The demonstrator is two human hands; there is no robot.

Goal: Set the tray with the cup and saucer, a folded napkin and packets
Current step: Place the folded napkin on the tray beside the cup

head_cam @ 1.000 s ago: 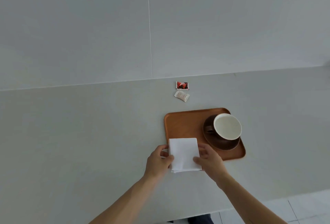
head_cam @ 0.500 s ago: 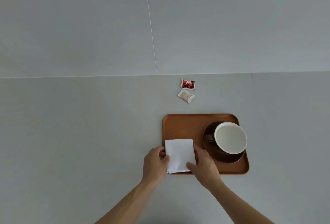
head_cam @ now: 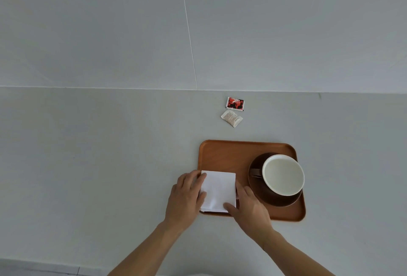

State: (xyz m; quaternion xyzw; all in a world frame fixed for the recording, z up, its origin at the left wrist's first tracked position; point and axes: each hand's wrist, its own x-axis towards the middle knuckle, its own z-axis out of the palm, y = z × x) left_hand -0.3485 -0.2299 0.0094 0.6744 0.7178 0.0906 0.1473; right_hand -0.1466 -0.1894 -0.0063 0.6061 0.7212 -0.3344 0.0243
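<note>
The rectangular brown wooden tray is losing its near-left corner beneath the folded white paper napkin. The left hand is covering the napkin's left edge, the right hand its near-right corner. Beyond the tray, print on the small red packet and the small white packet is reading too small.

Single head cam, looks steeply down and forward at the counter, wall far; close range.
</note>
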